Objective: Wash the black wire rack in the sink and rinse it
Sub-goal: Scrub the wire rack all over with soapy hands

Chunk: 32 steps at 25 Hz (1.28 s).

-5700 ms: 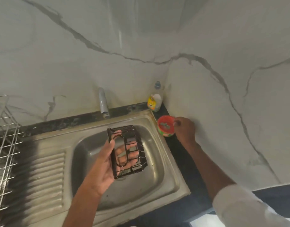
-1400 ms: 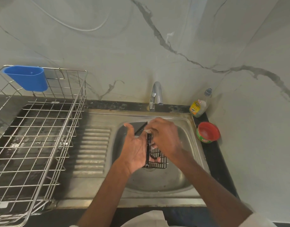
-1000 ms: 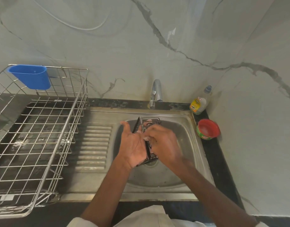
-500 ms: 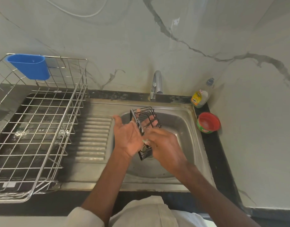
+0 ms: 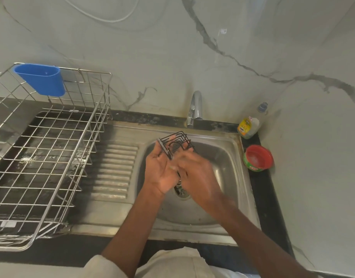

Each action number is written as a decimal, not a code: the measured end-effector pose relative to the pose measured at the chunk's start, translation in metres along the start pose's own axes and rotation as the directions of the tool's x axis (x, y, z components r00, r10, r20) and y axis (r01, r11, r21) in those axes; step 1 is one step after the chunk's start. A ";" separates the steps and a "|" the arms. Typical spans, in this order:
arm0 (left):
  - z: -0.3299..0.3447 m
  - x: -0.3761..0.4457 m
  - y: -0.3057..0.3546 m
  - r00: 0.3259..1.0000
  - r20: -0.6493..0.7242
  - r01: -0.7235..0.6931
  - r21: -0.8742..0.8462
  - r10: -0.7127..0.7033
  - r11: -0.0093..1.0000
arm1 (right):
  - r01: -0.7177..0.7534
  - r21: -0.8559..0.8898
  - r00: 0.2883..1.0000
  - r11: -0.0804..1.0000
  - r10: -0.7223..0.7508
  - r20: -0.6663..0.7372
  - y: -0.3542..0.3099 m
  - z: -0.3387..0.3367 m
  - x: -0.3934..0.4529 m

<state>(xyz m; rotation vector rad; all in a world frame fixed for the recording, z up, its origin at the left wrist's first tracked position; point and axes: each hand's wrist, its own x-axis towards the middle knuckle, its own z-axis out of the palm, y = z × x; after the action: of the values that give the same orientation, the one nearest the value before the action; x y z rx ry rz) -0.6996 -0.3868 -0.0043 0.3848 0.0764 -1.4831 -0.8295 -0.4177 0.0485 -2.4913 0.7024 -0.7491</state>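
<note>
Over the sink (image 5: 234, 199), the left hand (image 5: 159, 170) grips the black wire rack (image 5: 175, 144); the right hand (image 5: 196, 173) is blurred, so its fingers' state cannot be told.

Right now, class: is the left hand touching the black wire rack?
Touching. The head view shows the left hand wrapped around the black wire rack, its fingers showing behind the wires above the sink.

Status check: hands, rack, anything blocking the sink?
Left hand grips black wire rack over sink. Right hand rubbing its lower part. No water visible at tap. Nothing obstructing.
</note>
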 end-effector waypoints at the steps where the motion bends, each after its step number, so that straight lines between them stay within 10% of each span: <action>1: -0.003 0.002 0.002 1.000 0.011 -0.002 0.000 0.002 1.000 | 0.012 -0.006 0.999 1.000 -0.012 0.036 0.003 -0.004 -0.020; 13: 0.013 -0.008 -0.015 1.000 -0.012 -0.009 0.049 0.009 0.999 | -0.426 0.075 0.875 0.902 0.432 -0.218 0.006 -0.007 0.041; 17: 0.015 -0.006 -0.019 0.999 -0.053 -0.009 0.028 0.011 1.000 | -0.268 -0.008 0.958 0.963 0.265 -0.104 -0.010 -0.004 0.037; 32: 0.026 -0.009 -0.025 0.995 -0.069 0.081 0.212 -0.068 0.974 | -0.448 -0.019 0.894 0.894 0.448 0.011 0.003 -0.035 0.056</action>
<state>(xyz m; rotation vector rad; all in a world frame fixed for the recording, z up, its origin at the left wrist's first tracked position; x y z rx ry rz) -0.7301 -0.3871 0.0179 0.6088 -0.0214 -1.5589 -0.8111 -0.4616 0.0948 -2.2143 1.2251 -0.5484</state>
